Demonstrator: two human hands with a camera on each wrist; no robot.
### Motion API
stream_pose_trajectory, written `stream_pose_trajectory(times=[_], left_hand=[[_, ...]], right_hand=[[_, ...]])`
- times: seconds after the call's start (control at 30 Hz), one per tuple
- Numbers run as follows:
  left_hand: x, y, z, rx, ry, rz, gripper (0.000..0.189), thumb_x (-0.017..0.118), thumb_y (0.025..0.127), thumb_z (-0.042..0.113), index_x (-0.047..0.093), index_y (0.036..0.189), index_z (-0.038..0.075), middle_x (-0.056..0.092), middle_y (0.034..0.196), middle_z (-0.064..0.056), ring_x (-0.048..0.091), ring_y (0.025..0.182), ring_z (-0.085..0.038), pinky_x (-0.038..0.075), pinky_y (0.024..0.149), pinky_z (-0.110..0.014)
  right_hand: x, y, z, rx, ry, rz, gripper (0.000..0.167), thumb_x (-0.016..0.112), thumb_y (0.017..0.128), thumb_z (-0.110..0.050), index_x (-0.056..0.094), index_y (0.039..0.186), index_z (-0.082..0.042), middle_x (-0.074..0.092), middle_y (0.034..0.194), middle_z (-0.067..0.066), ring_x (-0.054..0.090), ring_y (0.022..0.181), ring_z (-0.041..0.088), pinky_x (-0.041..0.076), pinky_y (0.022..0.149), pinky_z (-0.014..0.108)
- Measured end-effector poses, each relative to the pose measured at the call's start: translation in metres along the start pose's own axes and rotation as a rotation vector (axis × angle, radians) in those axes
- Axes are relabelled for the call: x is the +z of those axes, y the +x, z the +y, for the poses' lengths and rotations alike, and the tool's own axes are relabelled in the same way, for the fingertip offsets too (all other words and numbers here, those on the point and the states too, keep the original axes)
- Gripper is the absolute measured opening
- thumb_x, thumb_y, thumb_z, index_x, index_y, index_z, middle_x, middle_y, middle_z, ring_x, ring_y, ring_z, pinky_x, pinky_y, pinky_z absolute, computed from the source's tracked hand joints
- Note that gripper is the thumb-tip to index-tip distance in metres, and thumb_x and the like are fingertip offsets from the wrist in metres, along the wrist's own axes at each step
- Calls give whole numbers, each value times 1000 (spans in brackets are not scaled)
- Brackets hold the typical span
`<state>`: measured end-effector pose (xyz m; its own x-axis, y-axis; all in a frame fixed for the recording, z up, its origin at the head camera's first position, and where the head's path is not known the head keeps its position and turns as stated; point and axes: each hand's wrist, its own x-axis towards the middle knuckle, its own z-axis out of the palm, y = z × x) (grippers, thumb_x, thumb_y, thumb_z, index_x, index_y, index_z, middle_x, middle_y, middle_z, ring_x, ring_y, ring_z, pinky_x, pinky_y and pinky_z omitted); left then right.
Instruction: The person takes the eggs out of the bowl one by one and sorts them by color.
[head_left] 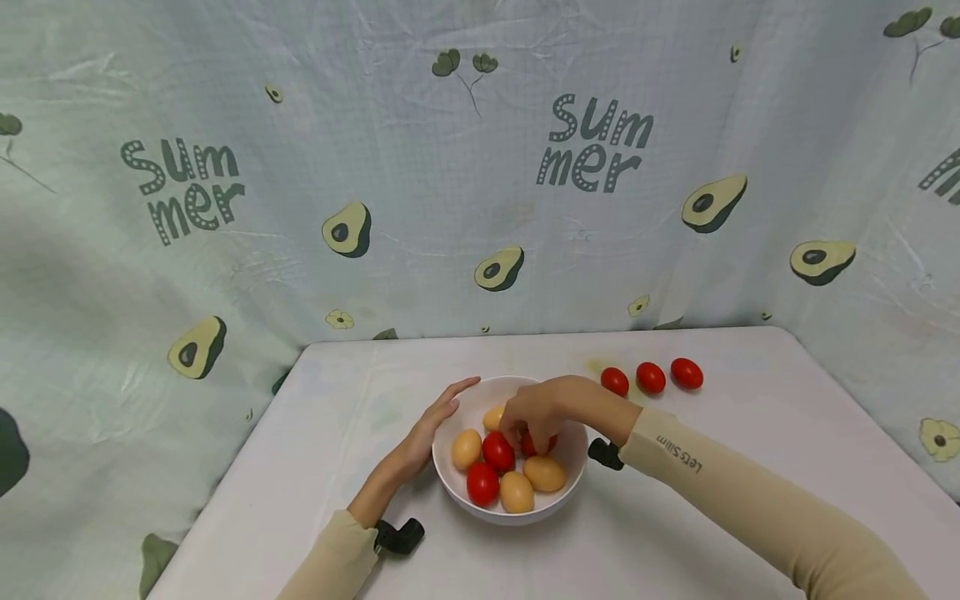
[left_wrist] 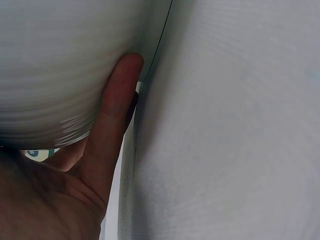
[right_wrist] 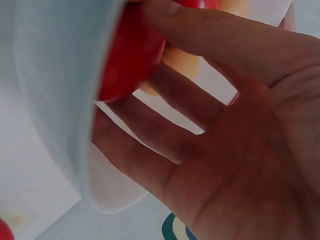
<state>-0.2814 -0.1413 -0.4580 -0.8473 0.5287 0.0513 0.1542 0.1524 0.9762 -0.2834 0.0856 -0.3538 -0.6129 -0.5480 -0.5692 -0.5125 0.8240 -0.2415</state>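
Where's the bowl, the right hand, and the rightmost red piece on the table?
White bowl point(head_left: 576, 457): head view, right inner wall.
Right hand point(head_left: 536, 407): head view, back of hand.
Rightmost red piece point(head_left: 687, 373): head view, middle.

Table point(head_left: 360, 417): bowl point(head_left: 510, 518) sits on it, curtain point(head_left: 420, 167) behind.
Bowl: eggs point(head_left: 517, 492) and tomatoes point(head_left: 498, 452) mixed inside.
Left hand point(head_left: 426, 425): on the bowl's left side.
Right hand point(head_left: 536, 410): in the bowl, thumb and fingers about one tomato point(right_wrist: 130, 60).
Loose tomatoes point(head_left: 650, 377): three, behind and right of the bowl.
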Motion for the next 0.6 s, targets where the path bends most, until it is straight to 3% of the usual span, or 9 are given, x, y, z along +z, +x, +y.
stream_pose_trajectory(times=[0.13, 0.37, 0.6], left_hand=[[0, 0, 1, 3, 6, 5, 54, 23, 111, 35, 30, 163, 21, 21, 173, -6, 16, 161, -33, 10, 131, -57], [0, 0, 2, -19, 7, 11, 53, 22, 111, 34, 32, 162, 24, 24, 172, -3, 22, 159, -30, 16, 131, -55], [1, 0, 2, -17, 20, 22, 54, 23, 110, 34, 31, 163, 22, 23, 172, -4, 18, 161, -31, 12, 131, -57]], right_hand=[[1, 1, 1, 39, -6, 2, 30, 80, 84, -1, 69, 96, -25, 62, 99, -7, 58, 98, 15, 63, 77, 29], [-2, 2, 5, 40, -24, 9, 33, 82, 82, -3, 69, 98, -28, 64, 100, -7, 60, 99, 15, 63, 79, 29], [-6, -3, 7, 33, -15, -1, 33, 81, 83, -2, 74, 104, -28, 65, 103, -7, 59, 99, 16, 64, 84, 33]])
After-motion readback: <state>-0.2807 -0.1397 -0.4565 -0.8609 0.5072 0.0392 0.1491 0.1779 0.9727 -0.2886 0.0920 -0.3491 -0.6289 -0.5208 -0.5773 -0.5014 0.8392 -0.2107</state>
